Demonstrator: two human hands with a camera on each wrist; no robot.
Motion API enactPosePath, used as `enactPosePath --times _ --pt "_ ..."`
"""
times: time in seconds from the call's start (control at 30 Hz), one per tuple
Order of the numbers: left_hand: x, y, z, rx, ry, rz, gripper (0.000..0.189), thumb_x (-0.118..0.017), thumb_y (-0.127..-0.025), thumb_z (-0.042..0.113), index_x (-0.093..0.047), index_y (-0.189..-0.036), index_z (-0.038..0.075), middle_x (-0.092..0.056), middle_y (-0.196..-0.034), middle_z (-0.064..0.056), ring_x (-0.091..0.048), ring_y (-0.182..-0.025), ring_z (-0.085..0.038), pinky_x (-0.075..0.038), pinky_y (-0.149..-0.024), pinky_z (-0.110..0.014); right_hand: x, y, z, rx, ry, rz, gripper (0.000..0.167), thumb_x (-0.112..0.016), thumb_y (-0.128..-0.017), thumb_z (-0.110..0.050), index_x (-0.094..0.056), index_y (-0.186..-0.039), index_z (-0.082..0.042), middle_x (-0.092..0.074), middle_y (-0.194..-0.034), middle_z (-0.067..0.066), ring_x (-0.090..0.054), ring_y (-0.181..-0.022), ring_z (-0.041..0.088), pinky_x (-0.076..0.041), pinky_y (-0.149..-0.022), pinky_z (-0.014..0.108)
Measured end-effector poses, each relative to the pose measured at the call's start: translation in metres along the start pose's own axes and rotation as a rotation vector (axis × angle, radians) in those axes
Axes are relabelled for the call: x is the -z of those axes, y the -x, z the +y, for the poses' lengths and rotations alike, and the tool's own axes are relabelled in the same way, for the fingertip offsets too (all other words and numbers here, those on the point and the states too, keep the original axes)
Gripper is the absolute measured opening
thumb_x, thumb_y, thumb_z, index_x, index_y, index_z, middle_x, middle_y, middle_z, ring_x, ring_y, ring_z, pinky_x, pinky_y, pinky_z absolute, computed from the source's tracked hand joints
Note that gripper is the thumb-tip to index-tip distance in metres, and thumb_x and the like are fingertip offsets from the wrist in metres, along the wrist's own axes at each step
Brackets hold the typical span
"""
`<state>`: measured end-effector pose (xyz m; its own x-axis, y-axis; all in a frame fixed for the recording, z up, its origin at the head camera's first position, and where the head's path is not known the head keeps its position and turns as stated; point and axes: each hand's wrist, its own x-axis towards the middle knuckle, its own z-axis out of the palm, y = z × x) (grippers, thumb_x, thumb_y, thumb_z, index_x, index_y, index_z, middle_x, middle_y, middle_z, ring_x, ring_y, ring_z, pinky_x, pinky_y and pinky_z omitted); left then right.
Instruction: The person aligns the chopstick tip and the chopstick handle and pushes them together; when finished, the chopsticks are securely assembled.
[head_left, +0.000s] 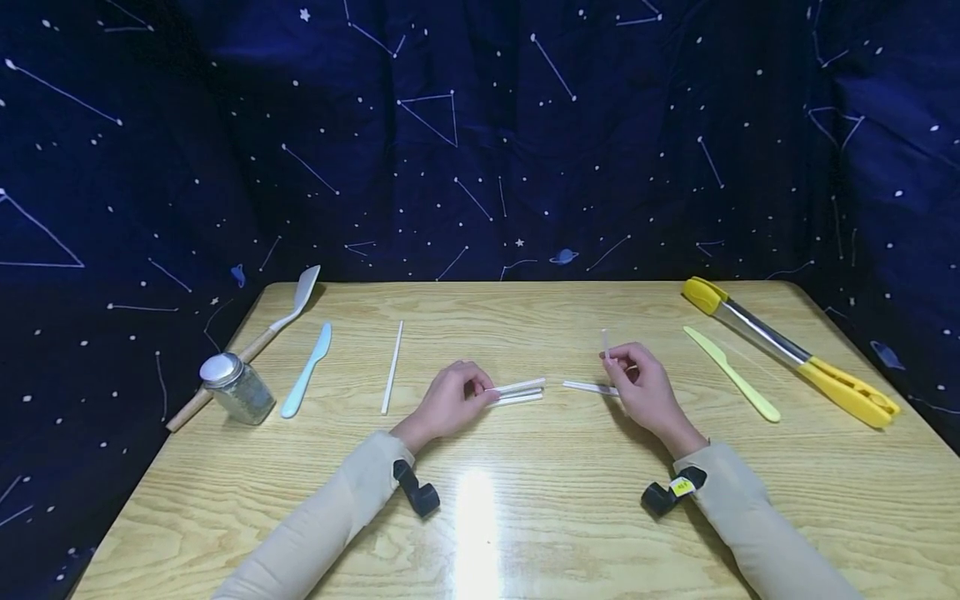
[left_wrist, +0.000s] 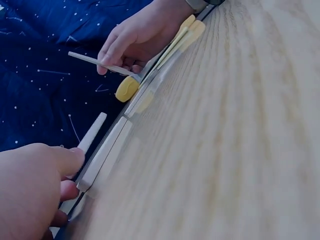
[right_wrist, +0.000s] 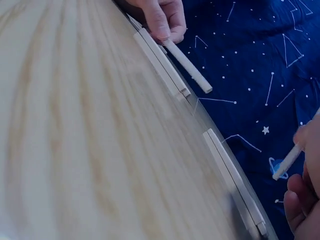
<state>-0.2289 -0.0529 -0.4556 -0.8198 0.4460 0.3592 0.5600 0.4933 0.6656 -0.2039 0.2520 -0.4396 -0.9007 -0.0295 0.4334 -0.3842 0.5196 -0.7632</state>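
My left hand (head_left: 453, 398) pinches a thin white stick (head_left: 525, 385) between thumb and fingers, its free end pointing right. Just below it, more white sticks (head_left: 522, 399) lie side by side on the table. My right hand (head_left: 643, 388) holds another white stick (right_wrist: 287, 162) between thumb and fingertips; in the head view it stands nearly upright. Under that hand's fingers, white sticks (head_left: 587, 387) lie on the wood, pointing toward those near the left hand. A gap separates the two groups. Left of the left hand rests a single white stick (head_left: 392, 367).
Along the left of the wooden table (head_left: 570, 517) are a light blue knife (head_left: 307, 370), a glass shaker (head_left: 238, 388) and a spatula (head_left: 288, 317) with a wooden handle. On the right lie a pale green knife (head_left: 731, 372) and yellow tongs (head_left: 787, 350). A starry dark curtain (head_left: 510, 192) hangs behind.
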Motion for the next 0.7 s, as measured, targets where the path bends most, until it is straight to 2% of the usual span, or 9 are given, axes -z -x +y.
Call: enactPosePath --times 0.17,0.3,0.5,0.6,0.7 --pt "0.0 0.001 0.002 -0.039 0.015 0.08 0.012 -0.077 -0.082 0.018 -0.07 -0.08 0.008 -0.059 -0.069 0.003 -0.049 -0.063 -0.01 -0.04 -0.057 -0.018 0.0 -0.001 -0.003 -0.02 -0.001 0.01 0.013 -0.054 -0.096 -0.002 -0.06 -0.102 0.008 -0.06 -0.09 0.018 -0.049 -0.076 -0.002 -0.044 -0.062 0.013" --pt "0.0 0.003 0.006 -0.046 0.023 0.103 0.012 -0.077 -0.082 0.017 -0.07 -0.082 0.008 -0.058 -0.069 0.002 -0.047 -0.061 -0.011 -0.039 -0.055 -0.018 -0.001 -0.001 -0.005 -0.023 -0.02 0.012 0.011 -0.052 -0.097 -0.001 -0.058 -0.098 0.008 -0.062 -0.098 0.024 -0.052 -0.079 -0.003 -0.045 -0.063 0.013" --pt "0.0 0.005 0.011 -0.048 0.056 0.118 0.01 -0.075 -0.084 0.017 -0.07 -0.085 0.009 -0.058 -0.072 0.002 -0.045 -0.06 -0.011 -0.036 -0.054 -0.018 -0.001 0.001 -0.013 -0.065 -0.074 -0.034 0.011 -0.053 -0.096 -0.001 -0.057 -0.102 0.007 -0.066 -0.087 0.022 -0.059 -0.076 -0.004 -0.047 -0.065 0.015" --pt "-0.001 0.007 0.014 -0.06 0.079 0.123 0.01 -0.075 -0.084 0.017 -0.069 -0.084 0.01 -0.058 -0.072 0.002 -0.046 -0.061 -0.013 -0.037 -0.055 -0.019 -0.001 0.001 -0.016 -0.089 -0.157 -0.077 0.011 -0.054 -0.095 -0.001 -0.056 -0.101 0.009 -0.068 -0.086 0.02 -0.063 -0.077 -0.001 -0.049 -0.065 0.016" --pt "-0.002 0.008 0.017 -0.07 0.089 0.126 0.009 -0.075 -0.084 0.016 -0.068 -0.083 0.009 -0.057 -0.07 0.001 -0.047 -0.062 -0.015 -0.037 -0.056 -0.019 0.0 0.001 -0.016 -0.106 -0.259 -0.112 0.01 -0.053 -0.094 0.002 -0.055 -0.099 0.011 -0.07 -0.083 0.009 -0.066 -0.078 0.002 -0.053 -0.069 0.017"
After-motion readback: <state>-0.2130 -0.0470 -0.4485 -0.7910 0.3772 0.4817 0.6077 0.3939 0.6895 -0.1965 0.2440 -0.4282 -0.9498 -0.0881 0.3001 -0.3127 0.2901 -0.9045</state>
